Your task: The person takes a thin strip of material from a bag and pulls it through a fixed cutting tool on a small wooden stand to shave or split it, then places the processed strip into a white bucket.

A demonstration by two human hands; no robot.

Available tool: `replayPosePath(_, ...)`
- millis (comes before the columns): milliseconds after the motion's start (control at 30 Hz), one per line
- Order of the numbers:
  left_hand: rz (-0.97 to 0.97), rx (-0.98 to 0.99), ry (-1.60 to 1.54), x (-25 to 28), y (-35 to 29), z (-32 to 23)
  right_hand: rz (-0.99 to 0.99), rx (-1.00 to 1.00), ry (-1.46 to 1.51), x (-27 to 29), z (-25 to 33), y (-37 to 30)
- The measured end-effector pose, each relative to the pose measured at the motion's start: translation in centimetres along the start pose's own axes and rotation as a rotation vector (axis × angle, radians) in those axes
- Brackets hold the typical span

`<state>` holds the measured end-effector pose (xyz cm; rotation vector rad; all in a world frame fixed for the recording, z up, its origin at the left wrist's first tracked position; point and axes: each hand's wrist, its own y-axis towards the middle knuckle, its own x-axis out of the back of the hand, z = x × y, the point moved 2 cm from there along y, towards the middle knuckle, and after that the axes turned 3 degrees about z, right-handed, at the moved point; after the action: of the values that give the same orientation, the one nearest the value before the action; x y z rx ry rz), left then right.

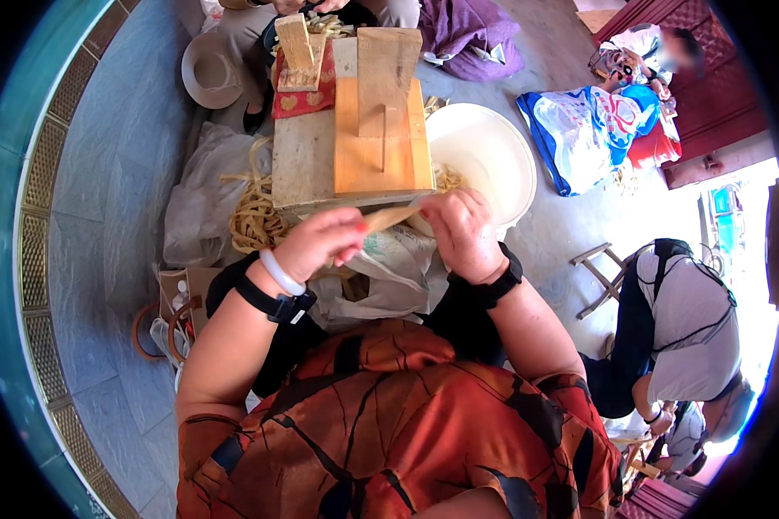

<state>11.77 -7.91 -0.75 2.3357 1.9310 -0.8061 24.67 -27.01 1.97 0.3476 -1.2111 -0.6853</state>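
Note:
A flat tan strip (pixel 391 216) is stretched between my two hands, just short of the low table's near edge. My left hand (pixel 318 244) pinches its left end between thumb and fingers. At the other end, the fingers of my right hand (pixel 463 227) are closed on it. Beyond them, a wooden board with an upright block (pixel 389 78) stands on the low table (pixel 303 169). To the right is a round white bucket (pixel 498 147) with similar strips at its bottom. Left of the table hangs a tangled bundle of tan strips (pixel 255 216).
A white plastic bag (pixel 381 281) lies below my hands, between my legs. Across the table sits another person beside a smaller wooden block (pixel 296 43) on a red cloth. A purple sack (pixel 472 39) and a blue-white bag (pixel 571 138) rest farther off. More people sit at right, near a wooden stool (pixel 606 277).

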Motion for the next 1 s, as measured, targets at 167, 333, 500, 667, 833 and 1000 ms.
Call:
replayPosePath(167, -0.06, -0.518, -0.165, -1.2, 1.0, -0.2, 0.16, 0.155, 0.445, -2.0, 4.3, -0.3)
replayPosePath(333, -0.257, -0.613, 1.079, -3.7, 1.6, 1.3, 0.211, 0.096, 0.339, -2.3, 3.1, -1.5)
replayPosePath(500, 0.238, 0.05, -0.085, -1.9, 1.7, 3.1, 0.195, 0.05, 0.238, -1.4, 3.4, -1.6)
replayPosePath(667, -0.041, -0.357, 0.333, -2.3, 2.6, 3.5, 0.068, -0.985, 1.357, -4.0, 1.7, -3.0)
replayPosePath(833, -0.292, -0.647, 1.233, -4.7, 1.6, 1.8, 0.319, -1.133, 1.586, -4.2, 0.1, -4.1)
replayPosePath(1000, -0.412, -0.497, 0.629, -3.3, 2.6, 3.1, 0.261, -0.481, 0.476, -1.0, 4.3, -1.2)
